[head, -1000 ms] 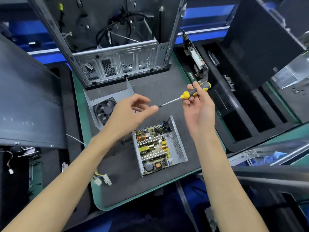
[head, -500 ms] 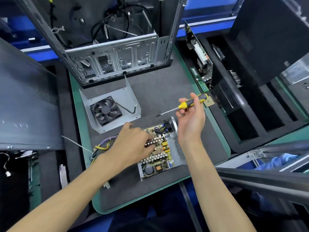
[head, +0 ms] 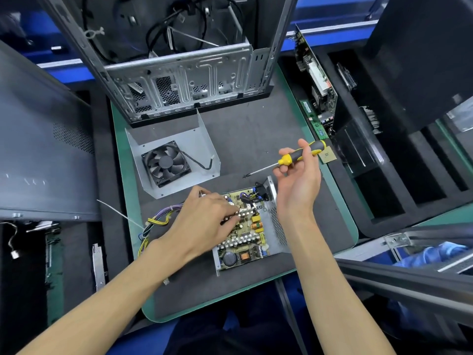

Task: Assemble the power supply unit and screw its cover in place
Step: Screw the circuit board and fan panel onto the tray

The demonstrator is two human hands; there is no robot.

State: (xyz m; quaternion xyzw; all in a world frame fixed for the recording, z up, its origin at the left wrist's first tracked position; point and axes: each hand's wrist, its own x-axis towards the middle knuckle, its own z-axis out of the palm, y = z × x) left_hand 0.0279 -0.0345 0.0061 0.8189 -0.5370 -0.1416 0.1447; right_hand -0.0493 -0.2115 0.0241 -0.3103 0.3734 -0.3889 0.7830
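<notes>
The open power supply unit (head: 277, 226) lies on the dark mat, its circuit board (head: 245, 242) exposed. My left hand (head: 204, 219) rests on the board's left part, fingers curled down over a heat sink. My right hand (head: 297, 185) hovers above the unit's far right corner and pinches a yellow and black screwdriver (head: 294, 157), whose tip points left with a small dark bit at its end. The grey cover (head: 202, 147) with its black fan (head: 166, 163) lies apart, just behind the unit.
A bundle of coloured cables (head: 158, 221) leaves the unit to the left. An open computer case (head: 184, 80) stands at the back of the mat (head: 256, 129). A dark side panel (head: 43, 149) lies left. A black foam tray (head: 409, 188) with parts sits right, with a chip (head: 327, 156) at the mat's edge.
My left hand left the screwdriver tip and came down onto the circuit board. My right hand lowered a little with the screwdriver.
</notes>
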